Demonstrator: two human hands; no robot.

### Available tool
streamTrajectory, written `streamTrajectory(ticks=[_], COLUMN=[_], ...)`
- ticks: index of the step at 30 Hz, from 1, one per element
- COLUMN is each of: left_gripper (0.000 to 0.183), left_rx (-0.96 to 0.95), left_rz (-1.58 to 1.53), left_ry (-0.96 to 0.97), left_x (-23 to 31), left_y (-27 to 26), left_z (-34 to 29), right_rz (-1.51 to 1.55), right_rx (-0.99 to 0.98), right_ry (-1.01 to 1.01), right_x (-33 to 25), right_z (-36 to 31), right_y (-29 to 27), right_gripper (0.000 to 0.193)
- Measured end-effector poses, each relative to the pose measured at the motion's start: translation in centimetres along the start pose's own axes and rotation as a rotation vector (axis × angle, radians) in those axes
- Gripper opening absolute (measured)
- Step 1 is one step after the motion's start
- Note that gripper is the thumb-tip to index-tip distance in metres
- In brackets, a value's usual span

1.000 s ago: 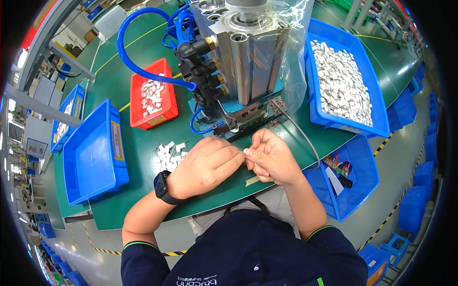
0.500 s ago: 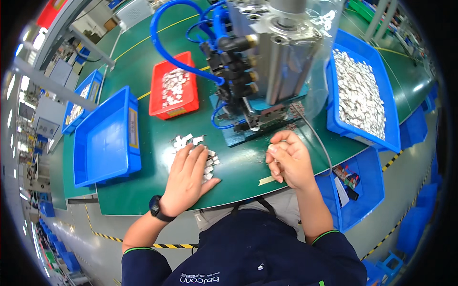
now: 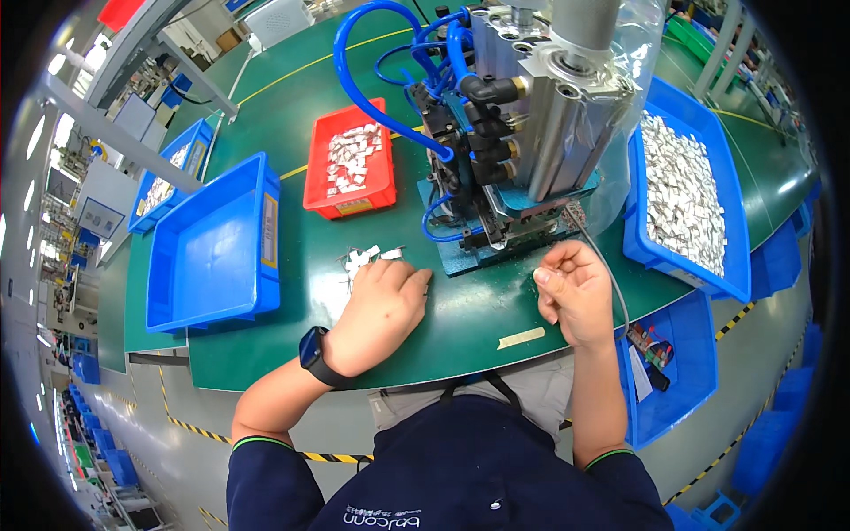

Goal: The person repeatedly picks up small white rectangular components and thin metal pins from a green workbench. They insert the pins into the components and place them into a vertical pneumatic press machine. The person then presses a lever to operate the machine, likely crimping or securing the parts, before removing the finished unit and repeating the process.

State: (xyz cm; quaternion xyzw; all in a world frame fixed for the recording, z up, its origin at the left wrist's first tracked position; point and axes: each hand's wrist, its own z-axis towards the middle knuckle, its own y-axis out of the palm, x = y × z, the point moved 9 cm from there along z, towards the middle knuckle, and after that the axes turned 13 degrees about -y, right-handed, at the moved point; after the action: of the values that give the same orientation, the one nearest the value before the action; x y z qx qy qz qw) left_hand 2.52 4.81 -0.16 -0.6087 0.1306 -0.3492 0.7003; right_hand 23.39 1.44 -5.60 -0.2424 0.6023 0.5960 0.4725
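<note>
My left hand (image 3: 381, 310), with a dark watch (image 3: 315, 350) on its wrist, lies palm down over a small heap of white pieces (image 3: 361, 262) on the green table. Its fingers are bent downward and pressed together, and their tips are hidden. The pieces are small and blocky, some with thin dark ends. My right hand (image 3: 575, 292) is raised at the near right of a pneumatic press (image 3: 496, 133). Thumb and fingers are closed in a pinch there. Whatever lies between them, if anything, is too small to make out.
A red bin (image 3: 351, 205) and a large blue bin (image 3: 691, 270) hold white pieces. At left stands a blue tray (image 3: 212, 283). Blue hoses (image 3: 341, 53) arch from the press. A grey cable (image 3: 622, 296) passes right of my right hand. Tape (image 3: 521, 338) marks the table's near edge.
The view has shifted. My left hand has gone from lying flat with fingers stretched beside the heap to bent fingers over it. My right hand stays pinched near the press.
</note>
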Motion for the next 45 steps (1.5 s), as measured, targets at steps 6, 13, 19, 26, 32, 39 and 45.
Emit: streamTrajectory(ticks=[6, 13, 19, 26, 32, 39, 45], left_gripper=[0.03, 0.028, 0.024, 0.02, 0.027, 0.033, 0.027], left_rx=[-0.18, -0.186, -0.146, -0.048, -0.018, -0.368, -0.447], left_rz=[-0.301, -0.361, -0.392, -0.385, -0.394, -0.6, -0.595], left_ry=[-0.138, -0.254, -0.294, -0.36, -0.315, -0.151, 0.141], left_x=[-1.7, -3.1, -3.9, -5.3, -5.1, 1.6, 6.5], left_y=[0.3, -0.6, -1.5, -4.1, -5.2, -2.1, 0.2], left_z=[1.6, 1.5, 1.7, 1.0, 0.7, 0.9, 2.8], right_rz=[-0.018, -0.267, -0.441, -0.572, -0.698, -0.729, -0.78], right_rx=[0.047, -0.32, -0.068, -0.462, -0.481, -0.713, -0.795], right_ry=[0.055, 0.397, -0.105, -0.24, -0.455, -0.645, -0.892], right_x=[-1.4, -0.8, -2.9, -2.9, -4.7, -4.8, -5.8], right_z=[0.7, -3.4, -0.5, -3.1, -3.8, -5.4, -6.6], right_y=[-2.3, -0.6, -1.4, 0.1, -0.7, 1.0, 2.0], right_gripper=[0.016, 0.015, 0.01, 0.011, 0.02, 0.024, 0.025])
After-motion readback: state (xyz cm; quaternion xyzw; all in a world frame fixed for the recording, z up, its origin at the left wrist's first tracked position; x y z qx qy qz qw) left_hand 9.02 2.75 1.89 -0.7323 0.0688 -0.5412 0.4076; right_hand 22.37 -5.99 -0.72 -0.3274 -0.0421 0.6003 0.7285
